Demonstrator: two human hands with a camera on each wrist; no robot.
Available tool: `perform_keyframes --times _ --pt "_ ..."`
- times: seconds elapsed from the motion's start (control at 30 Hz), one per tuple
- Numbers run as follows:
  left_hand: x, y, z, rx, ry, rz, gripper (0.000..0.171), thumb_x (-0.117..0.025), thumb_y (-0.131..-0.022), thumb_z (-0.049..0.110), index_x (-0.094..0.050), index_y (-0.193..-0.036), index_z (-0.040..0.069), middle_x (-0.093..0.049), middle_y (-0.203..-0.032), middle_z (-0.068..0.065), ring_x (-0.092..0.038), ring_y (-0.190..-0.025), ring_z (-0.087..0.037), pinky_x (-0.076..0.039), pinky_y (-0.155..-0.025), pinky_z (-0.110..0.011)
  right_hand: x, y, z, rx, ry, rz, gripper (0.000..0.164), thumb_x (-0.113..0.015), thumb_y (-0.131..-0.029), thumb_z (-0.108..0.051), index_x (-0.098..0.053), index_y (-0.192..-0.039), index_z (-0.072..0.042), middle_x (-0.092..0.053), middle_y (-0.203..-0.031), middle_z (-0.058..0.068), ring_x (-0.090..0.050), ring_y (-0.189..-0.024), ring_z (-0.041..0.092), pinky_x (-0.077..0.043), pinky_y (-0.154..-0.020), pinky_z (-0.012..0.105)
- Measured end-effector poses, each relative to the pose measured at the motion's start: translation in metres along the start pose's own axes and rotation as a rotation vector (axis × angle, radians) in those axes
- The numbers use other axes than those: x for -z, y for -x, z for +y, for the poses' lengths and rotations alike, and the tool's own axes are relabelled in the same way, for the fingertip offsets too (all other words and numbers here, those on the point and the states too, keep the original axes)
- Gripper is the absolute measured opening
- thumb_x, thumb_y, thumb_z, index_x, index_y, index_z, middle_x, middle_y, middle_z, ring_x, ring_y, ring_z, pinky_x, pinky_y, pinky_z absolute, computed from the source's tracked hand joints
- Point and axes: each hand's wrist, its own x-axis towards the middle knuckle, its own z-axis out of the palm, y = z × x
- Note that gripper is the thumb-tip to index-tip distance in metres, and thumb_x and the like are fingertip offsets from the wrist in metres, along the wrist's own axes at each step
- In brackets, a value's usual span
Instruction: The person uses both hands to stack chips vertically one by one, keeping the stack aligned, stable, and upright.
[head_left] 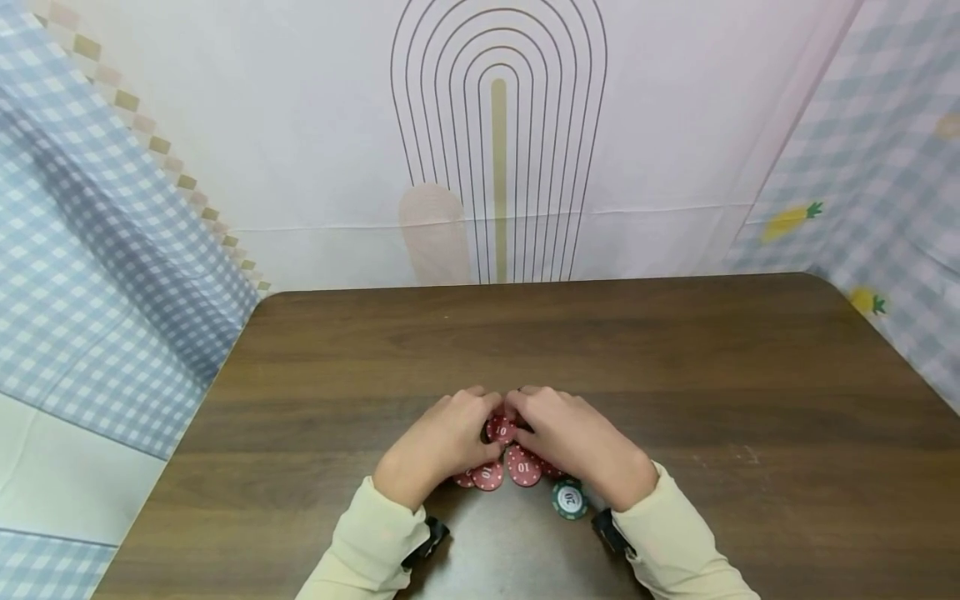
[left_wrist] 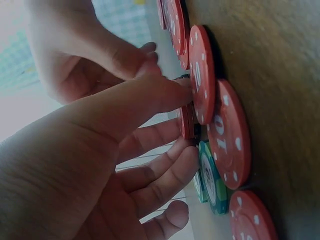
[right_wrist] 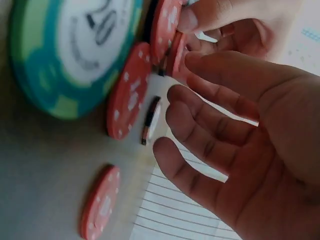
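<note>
Red poker chips marked 10 lie between the two hands near the middle of the table. My left hand bends round them from the left; its thumb and index finger pinch a small red stack in the left wrist view. From the other side comes my right hand, fingers loosely bent. Its thumb tip is close to a red chip, but contact is hard to tell. More red chips spread just in front. A green 20 chip lies flat below the right wrist. The palms hide some chips.
The brown wooden table reaches back to a white cloth with arch lines. Blue checked cloth hangs at both sides. Green chips lie beyond the left fingers, and a lone red chip lies apart.
</note>
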Motion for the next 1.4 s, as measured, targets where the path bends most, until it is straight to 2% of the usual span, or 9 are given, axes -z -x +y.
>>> perform_keyframes --times 0.1,0.23,0.47,0.6,0.73,0.87,1.03,1.17,1.4 --pt "0.0 0.0 0.001 -0.002 -0.008 0.002 0.023 -0.076 -0.08 0.023 -0.066 -0.1 0.014 -0.062 -0.096 0.0 -0.061 -0.077 -0.016 -0.053 -0.072 -0.032 0.006 0.001 0.003 -0.04 0.011 0.02 0.012 -0.073 -0.09 -0.018 -0.064 -0.095 -0.012 -0.058 -0.087 -0.003 -0.055 -0.071 0.012 -0.05 -0.06 0.033" --pt "0.0 -0.001 0.002 0.005 -0.016 -0.005 0.026 -0.076 -0.079 0.023 -0.067 -0.102 0.014 -0.063 -0.098 0.0 -0.06 -0.076 -0.016 -0.052 -0.072 -0.032 0.011 0.002 0.007 -0.081 0.031 0.051 0.028 -0.076 -0.088 -0.02 -0.064 -0.111 -0.009 -0.06 -0.099 0.003 -0.059 -0.083 0.015 -0.054 -0.068 0.036" --pt "-0.001 -0.001 0.002 0.015 -0.016 -0.005 0.026 -0.076 -0.08 0.025 -0.068 -0.102 0.015 -0.063 -0.098 0.001 -0.059 -0.074 -0.014 -0.053 -0.073 -0.031 0.011 0.002 0.012 -0.08 0.028 0.106 0.051 -0.076 -0.088 -0.018 -0.055 -0.133 -0.009 -0.058 -0.115 0.008 -0.06 -0.097 0.021 -0.056 -0.077 0.041" --pt "-0.001 -0.001 0.001 0.022 -0.012 -0.009 0.027 -0.077 -0.078 0.024 -0.067 -0.102 0.014 -0.062 -0.097 0.001 -0.058 -0.074 -0.014 -0.052 -0.072 -0.03 0.006 0.002 0.015 -0.095 0.028 0.065 0.056 -0.074 -0.09 -0.02 -0.051 -0.14 -0.01 -0.058 -0.125 0.011 -0.061 -0.107 0.028 -0.054 -0.084 0.048" --pt "0.0 -0.001 0.002 0.037 0.003 -0.022 0.032 -0.078 -0.076 0.023 -0.067 -0.104 0.014 -0.062 -0.098 0.001 -0.058 -0.077 -0.014 -0.051 -0.071 -0.029 0.002 0.004 0.02 -0.062 0.014 -0.009 0.051 -0.063 -0.097 -0.01 -0.049 -0.146 -0.015 -0.053 -0.139 0.01 -0.056 -0.12 0.034 -0.049 -0.091 0.059" --pt "-0.001 -0.002 0.003 0.061 0.03 -0.038 0.035 -0.079 -0.076 0.023 -0.067 -0.107 0.014 -0.061 -0.098 0.002 -0.058 -0.08 -0.014 -0.051 -0.072 -0.029 0.0 0.005 0.022 -0.016 0.039 -0.054 0.049 -0.056 -0.097 0.001 -0.053 -0.143 -0.016 -0.053 -0.14 0.009 -0.054 -0.119 0.034 -0.048 -0.09 0.061" --pt "-0.001 -0.002 0.003 0.074 0.055 -0.043 0.034 -0.079 -0.076 0.023 -0.067 -0.106 0.014 -0.06 -0.097 0.003 -0.056 -0.08 -0.013 -0.05 -0.07 -0.027 0.0 0.004 0.022 -0.045 0.099 -0.07 0.04 -0.065 -0.095 -0.008 -0.061 -0.135 -0.012 -0.057 -0.127 0.011 -0.054 -0.112 0.031 -0.05 -0.088 0.056" --pt "0.0 -0.002 0.002 0.068 0.066 -0.034 0.032 -0.079 -0.076 0.022 -0.067 -0.104 0.014 -0.06 -0.096 0.002 -0.055 -0.079 -0.013 -0.048 -0.068 -0.026 0.001 0.003 0.022 -0.075 0.09 -0.057 0.037 -0.069 -0.092 -0.01 -0.064 -0.129 -0.01 -0.057 -0.118 0.01 -0.057 -0.106 0.029 -0.051 -0.085 0.054" --pt "-0.001 -0.002 0.002 0.072 0.085 -0.04 0.031 -0.078 -0.076 0.021 -0.067 -0.103 0.013 -0.061 -0.096 0.001 -0.056 -0.08 -0.013 -0.049 -0.069 -0.026 -0.002 0.004 0.025 -0.104 0.11 -0.018 0.022 -0.069 -0.093 -0.013 -0.066 -0.114 -0.005 -0.058 -0.103 0.011 -0.06 -0.093 0.026 -0.054 -0.079 0.05"
